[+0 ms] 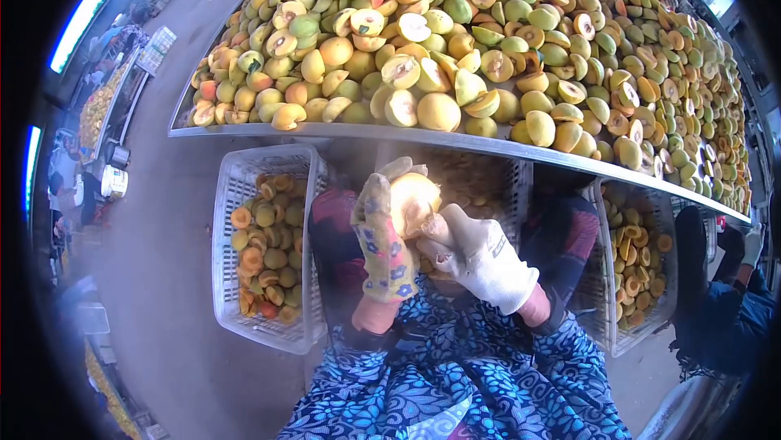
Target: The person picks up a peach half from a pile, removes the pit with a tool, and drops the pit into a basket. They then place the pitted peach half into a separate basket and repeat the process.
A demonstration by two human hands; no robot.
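My left hand (382,241), in a yellowish glove with a flower print, is closed around a yellow peach half (413,200) whose pale flesh catches the light. Against the fruit's lower right side presses my right hand (486,257), in a white glove with worn, stained fingertips. Its fingers are bent together, and whatever they grip is hidden. Both hands are over my lap, just below the metal edge of the table (455,141). On that table lies a large heap of peach halves (496,66), many with brown pit centres showing.
A white plastic crate (230,253) of peach halves stands at my left. Another crate (602,277) stands at my right, and a third (521,188) sits partly hidden behind my hands. A co-worker's sleeve (744,310) shows at far right. White buckets (114,182) stand farther left.
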